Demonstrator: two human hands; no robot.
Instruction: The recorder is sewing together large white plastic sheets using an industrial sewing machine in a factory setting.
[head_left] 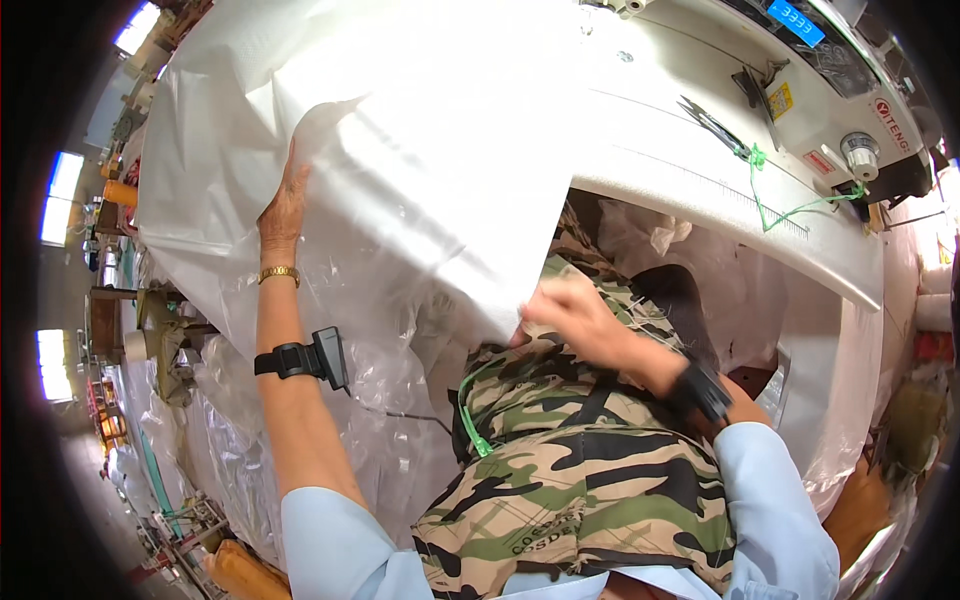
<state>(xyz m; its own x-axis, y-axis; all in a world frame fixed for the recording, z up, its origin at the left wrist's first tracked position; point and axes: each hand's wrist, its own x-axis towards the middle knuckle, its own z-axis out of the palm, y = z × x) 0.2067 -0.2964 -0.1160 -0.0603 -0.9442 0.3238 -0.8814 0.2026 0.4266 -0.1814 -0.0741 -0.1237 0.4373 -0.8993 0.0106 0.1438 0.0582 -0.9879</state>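
Your left hand [283,205] lies flat and open on the far left of the big white woven sheet [420,130]; your right hand [575,320] pinches its near edge, closed on it. The sheet spreads away from you toward the sewing machine [800,90], far right

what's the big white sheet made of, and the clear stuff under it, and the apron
The white sheet looks like woven plastic sacking: matte, stiff, with a faint weave. The left hand presses on it; the right hand pinches its edge. The clear liner seems to be thin plastic film, glossy and crinkled. The camouflage apron looks like printed cotton-type cloth with frayed threads.
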